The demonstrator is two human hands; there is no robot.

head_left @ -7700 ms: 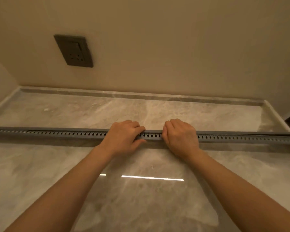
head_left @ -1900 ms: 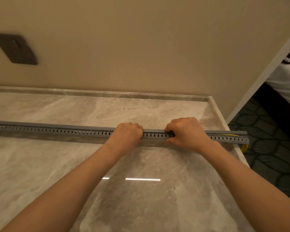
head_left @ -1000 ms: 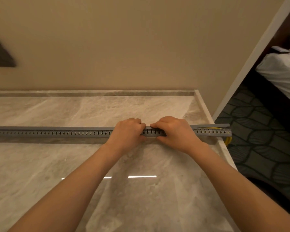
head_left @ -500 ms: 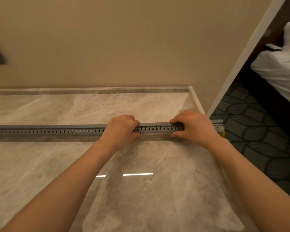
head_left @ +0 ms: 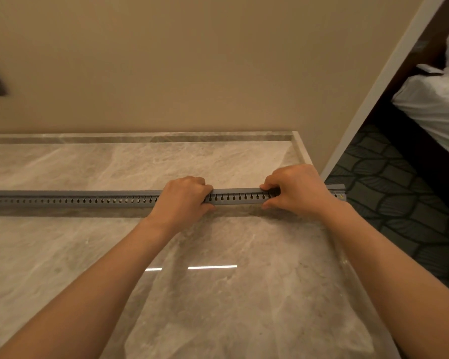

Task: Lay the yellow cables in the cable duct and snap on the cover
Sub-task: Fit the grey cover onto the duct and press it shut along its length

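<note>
Polished grey-beige marble countertop point(head_left: 218, 294) carries both bare forearms reaching forward; the left hand point(head_left: 182, 203) and right hand point(head_left: 296, 193), knuckles up, curl closed over the long grey slotted plastic cable duct point(head_left: 88, 199) lying crosswise, its right end overhanging the edge; beyond, a beige wall point(head_left: 192, 60).

The cable duct point(head_left: 88, 199) lies across the tabletop point(head_left: 218, 294) from left to right, its right end point(head_left: 336, 189) past the tabletop's right edge. The left hand point(head_left: 182, 203) rests on it near the middle, the right hand point(head_left: 296, 193) further right. The wall point(head_left: 192, 60) stands behind; the floor point(head_left: 399, 203) lies to the right.
</note>
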